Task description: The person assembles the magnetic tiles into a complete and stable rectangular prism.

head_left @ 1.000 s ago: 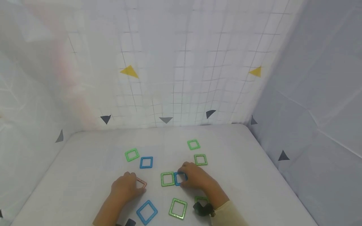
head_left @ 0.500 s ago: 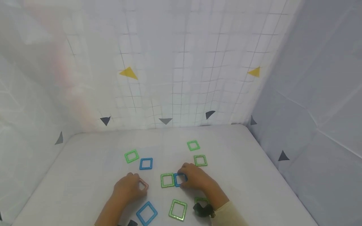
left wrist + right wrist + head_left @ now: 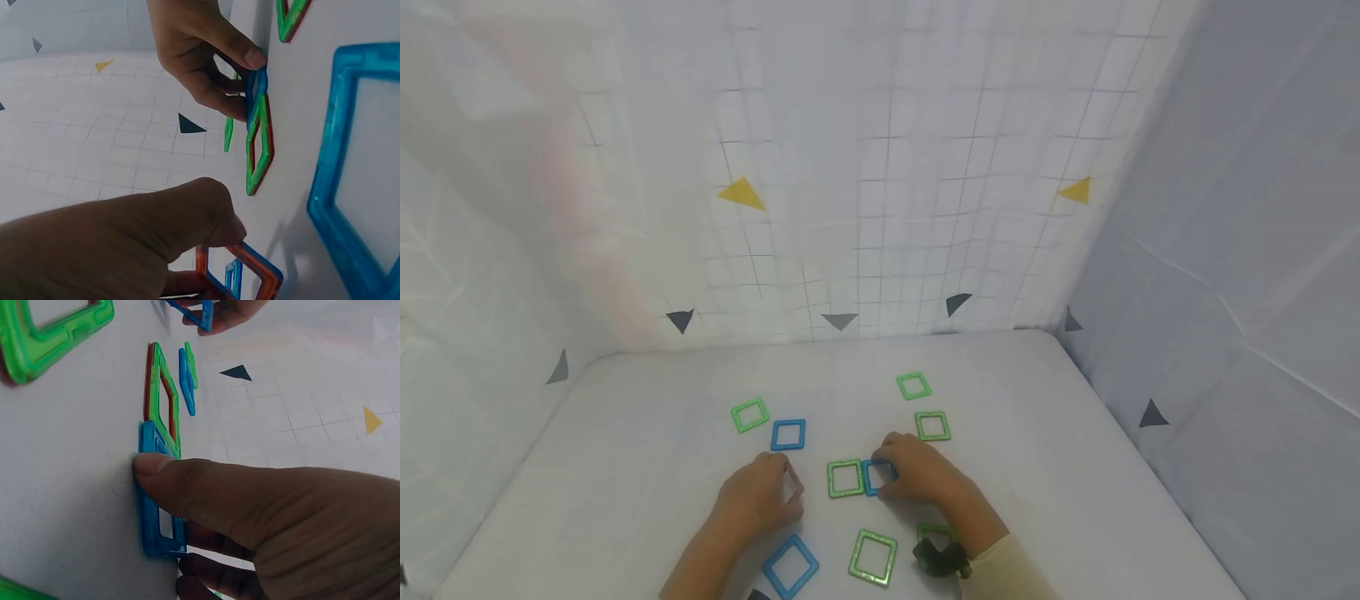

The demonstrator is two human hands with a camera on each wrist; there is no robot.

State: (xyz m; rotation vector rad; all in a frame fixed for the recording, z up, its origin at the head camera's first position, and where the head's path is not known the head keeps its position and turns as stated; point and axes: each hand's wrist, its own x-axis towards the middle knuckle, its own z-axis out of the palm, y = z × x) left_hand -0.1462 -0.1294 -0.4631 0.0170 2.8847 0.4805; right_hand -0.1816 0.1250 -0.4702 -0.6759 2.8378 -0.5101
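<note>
One red-and-blue frame (image 3: 267, 266) in left hand (image 3: 756, 495), one blue frame (image 3: 150, 528) in right hand (image 3: 917, 471)

Partly hidden: red square (image 3: 271, 276) (left hand (image 3: 758, 497)) | green square (image 3: 934, 527) (wrist device (image 3: 942, 559))

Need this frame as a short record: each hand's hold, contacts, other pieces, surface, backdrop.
left_hand: left hand pinches a red-and-blue square frame, tilted
right_hand: right hand pinches a blue square frame
contact: that blue frame sits edge to edge with a green square frame
other_pieces: two blue squares and five green squares, one green partly hidden by the dark wrist device
surface: white table
backdrop: pale sheet with grid lines, yellow and dark triangles
</note>
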